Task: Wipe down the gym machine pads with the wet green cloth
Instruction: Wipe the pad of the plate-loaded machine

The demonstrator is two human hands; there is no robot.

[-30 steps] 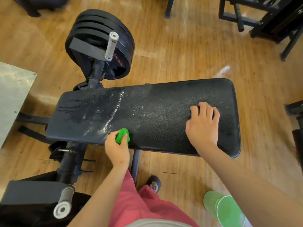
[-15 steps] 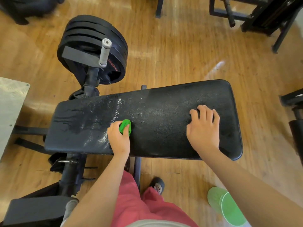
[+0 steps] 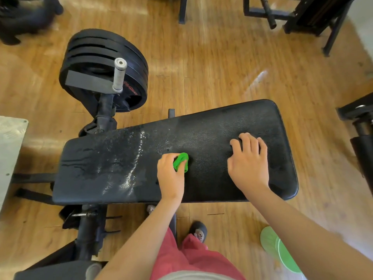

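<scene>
Mid-wipe: left hand (image 3: 170, 176) clenches wet green cloth wad (image 3: 181, 161) at centre of long black vinyl pad (image 3: 212, 138). Right hand (image 3: 249, 164) braces, fingers loosely bent, gripping nothing. Next: dry right half.

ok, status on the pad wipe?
Left grip holds cloth on pad centre. Right grip rests on pad, right of cloth. Pad's left half wet. Only right grip in cloth's path.

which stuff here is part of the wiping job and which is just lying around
In the job: green cloth, gripped by the left hand; black pad; right hand resting on it.
Lying about: weight plates; grey handle; green container.
</scene>
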